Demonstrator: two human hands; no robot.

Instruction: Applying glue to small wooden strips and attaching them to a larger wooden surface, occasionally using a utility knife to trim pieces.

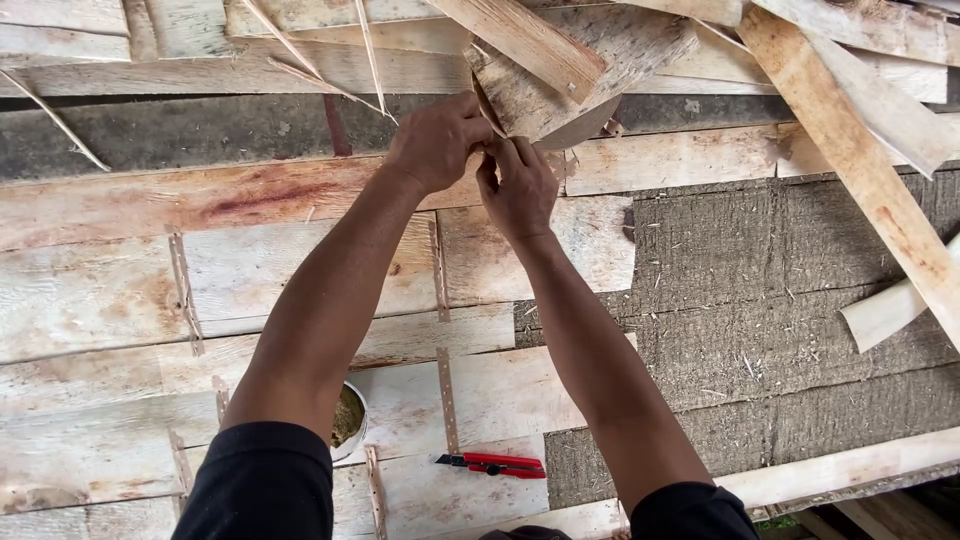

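Your left hand (437,140) and right hand (518,186) meet near the upper middle of the frame, both pinching the lower left edge of a thin wood sheet (560,85). The sheet lies just above and to the right of your hands, touching your fingertips. Its long axis runs diagonally, from your fingers up toward the upper right of the frame, and its near end curls slightly. Your left fingers close on the edge from the left; your right thumb and fingers grip it from below. A red utility knife (492,464) lies flat at the lower middle, well apart from both hands, pointing left to right.
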